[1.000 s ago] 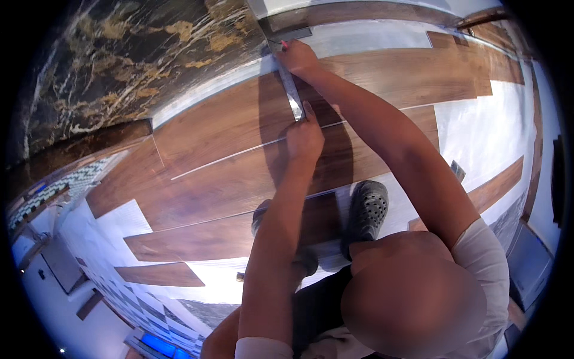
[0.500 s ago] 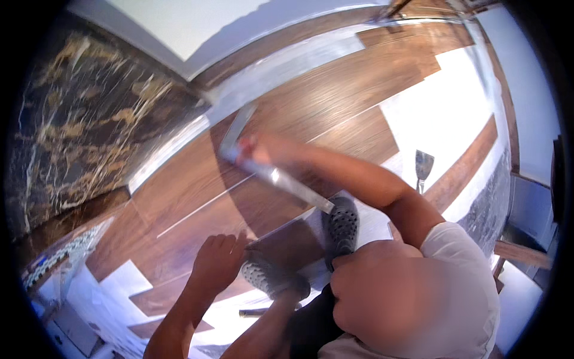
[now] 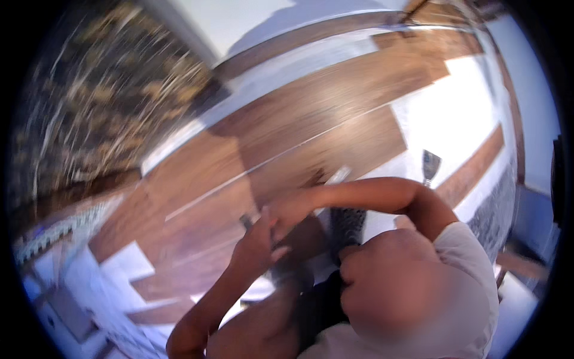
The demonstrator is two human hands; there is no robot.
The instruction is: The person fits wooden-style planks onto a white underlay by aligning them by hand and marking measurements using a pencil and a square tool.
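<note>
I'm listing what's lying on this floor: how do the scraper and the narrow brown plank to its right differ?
Colour: the scraper is grey, the narrow plank brown. Size: the scraper's visible part is shorter than the narrow plank. Shape: the scraper flares into a broad blade, the narrow plank is a long strip. Both lie on the pale floor.

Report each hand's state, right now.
Left hand: motion-blurred, beside or against the right; open or closed, and holding what, cannot be told.
Right hand: blurred too; its grip and anything in it cannot be told.
</note>
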